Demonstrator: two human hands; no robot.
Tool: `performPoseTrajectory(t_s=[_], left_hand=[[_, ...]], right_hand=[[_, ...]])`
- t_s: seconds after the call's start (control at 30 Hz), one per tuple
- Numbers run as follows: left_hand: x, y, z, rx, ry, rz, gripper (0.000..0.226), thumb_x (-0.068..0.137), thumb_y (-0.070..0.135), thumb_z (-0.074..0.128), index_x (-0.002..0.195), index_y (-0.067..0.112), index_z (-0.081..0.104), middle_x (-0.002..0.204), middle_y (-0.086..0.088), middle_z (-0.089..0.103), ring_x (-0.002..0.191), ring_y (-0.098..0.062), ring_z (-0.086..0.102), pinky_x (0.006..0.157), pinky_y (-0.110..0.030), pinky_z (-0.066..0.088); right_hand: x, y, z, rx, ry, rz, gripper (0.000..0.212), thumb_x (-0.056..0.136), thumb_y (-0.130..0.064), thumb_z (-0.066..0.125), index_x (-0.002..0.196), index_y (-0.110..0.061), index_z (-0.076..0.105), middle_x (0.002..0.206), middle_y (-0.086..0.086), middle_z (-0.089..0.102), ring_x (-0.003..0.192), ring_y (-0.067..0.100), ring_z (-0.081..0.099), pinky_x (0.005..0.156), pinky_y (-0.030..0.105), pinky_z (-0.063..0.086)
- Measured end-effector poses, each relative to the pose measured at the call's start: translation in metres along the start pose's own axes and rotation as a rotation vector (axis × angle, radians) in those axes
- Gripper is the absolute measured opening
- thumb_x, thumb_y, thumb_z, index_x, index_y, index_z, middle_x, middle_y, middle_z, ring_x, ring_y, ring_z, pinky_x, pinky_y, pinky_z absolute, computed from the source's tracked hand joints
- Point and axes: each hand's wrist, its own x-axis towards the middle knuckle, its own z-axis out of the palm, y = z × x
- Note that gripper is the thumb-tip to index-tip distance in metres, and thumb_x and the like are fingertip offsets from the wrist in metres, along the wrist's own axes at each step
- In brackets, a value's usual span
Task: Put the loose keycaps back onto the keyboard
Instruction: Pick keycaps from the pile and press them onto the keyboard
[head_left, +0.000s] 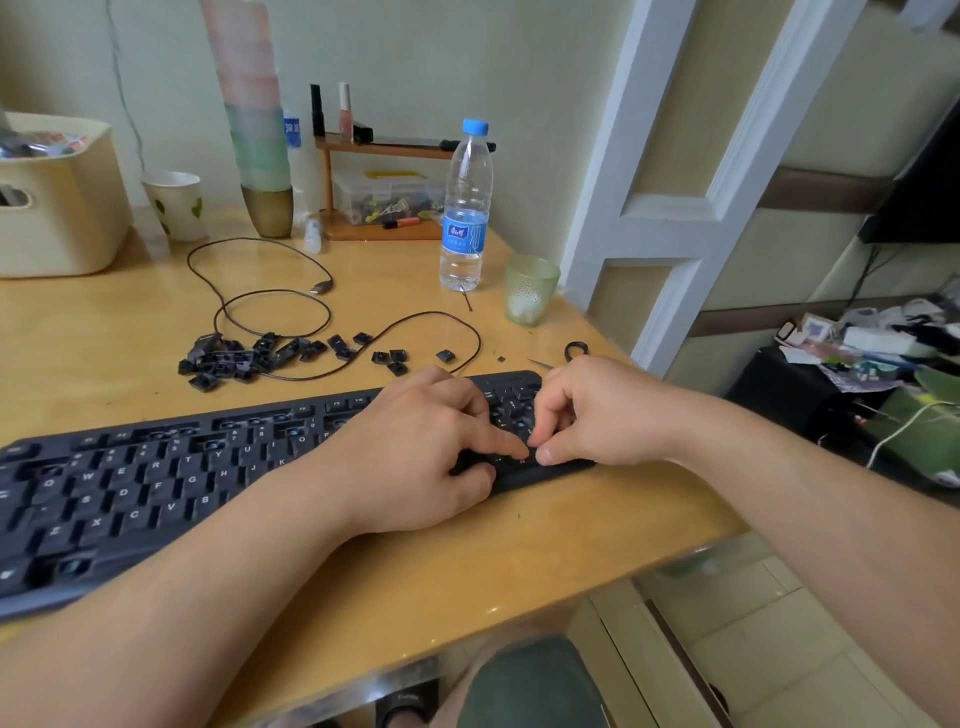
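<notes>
The black keyboard (156, 483) lies across the desk's front edge, and several of its sockets stand bare. Loose black keycaps (244, 358) are heaped behind it, with a few strays (395, 358) to the right. Both hands meet over the number pad at the keyboard's right end. My left hand (421, 457) presses its straight index fingertip down on a keycap (522, 460) in the lowest rows. My right hand (587, 415) has curled fingers, and its thumb and fingertips pinch the same keycap from the right. The hands hide most of the number pad.
The keyboard's thin cable (291, 306) loops across the wooden desk (104, 332) around the keycaps. A water bottle (466, 208), a green glass (530, 291) and a small black ring tool (574, 351) stand near the right edge. A cream bin (57, 208) is at the back left.
</notes>
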Motion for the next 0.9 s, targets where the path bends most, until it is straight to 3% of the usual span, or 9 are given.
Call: performPoseTrajectory(t_s=[0.23,0.4,0.5,0.57,0.73,0.9], left_hand=[[0.001,0.000,0.000,-0.008,-0.017,-0.018,0.048,0.087,0.056,0.043,0.131,0.059,0.061,0.104,0.018,0.050,0.104,-0.013,0.043,0.096,-0.044,0.045],[0.001,-0.001,0.001,-0.012,-0.011,-0.019,0.048,0.086,0.056,0.043,0.130,0.058,0.062,0.102,0.019,0.049,0.104,-0.012,0.042,0.095,-0.044,0.046],[0.002,-0.001,0.000,-0.004,-0.018,-0.022,0.049,0.085,0.057,0.042,0.130,0.059,0.062,0.102,0.019,0.048,0.104,-0.012,0.042,0.095,-0.043,0.045],[0.002,0.001,0.000,0.003,-0.018,-0.021,0.049,0.085,0.058,0.041,0.130,0.060,0.061,0.101,0.019,0.048,0.104,-0.012,0.042,0.094,-0.044,0.045],[0.003,0.002,-0.002,0.038,-0.022,-0.035,0.053,0.084,0.062,0.035,0.130,0.060,0.061,0.102,0.019,0.048,0.109,-0.013,0.042,0.095,-0.044,0.044],[0.003,0.004,-0.002,0.067,-0.012,-0.031,0.051,0.084,0.063,0.034,0.125,0.061,0.064,0.102,0.019,0.049,0.110,-0.014,0.044,0.094,-0.042,0.042]], right_hand=[[-0.004,0.008,0.003,-0.027,0.042,-0.091,0.014,0.086,-0.024,0.083,0.085,-0.038,0.080,0.089,-0.013,0.067,0.087,0.007,0.063,0.089,0.036,0.053],[0.004,-0.002,0.002,-0.089,0.010,-0.063,0.017,0.088,-0.021,0.079,0.081,-0.036,0.078,0.084,-0.006,0.072,0.081,0.009,0.065,0.078,0.034,0.056],[0.010,-0.009,-0.003,-0.110,-0.045,0.000,0.016,0.088,-0.019,0.081,0.079,-0.031,0.076,0.069,-0.013,0.070,0.060,-0.002,0.059,0.062,0.024,0.048],[0.014,-0.011,-0.007,-0.146,-0.085,0.036,0.014,0.086,-0.021,0.083,0.078,-0.030,0.075,0.063,-0.020,0.067,0.055,-0.005,0.057,0.061,0.022,0.044],[0.023,-0.022,-0.014,-0.235,-0.151,0.067,0.012,0.084,-0.022,0.085,0.081,-0.025,0.074,0.068,-0.013,0.067,0.068,0.006,0.060,0.065,0.027,0.048],[0.029,-0.026,-0.014,-0.300,-0.175,0.084,0.024,0.079,-0.027,0.089,0.079,-0.021,0.065,0.079,-0.001,0.067,0.071,0.018,0.060,0.062,0.030,0.048]])
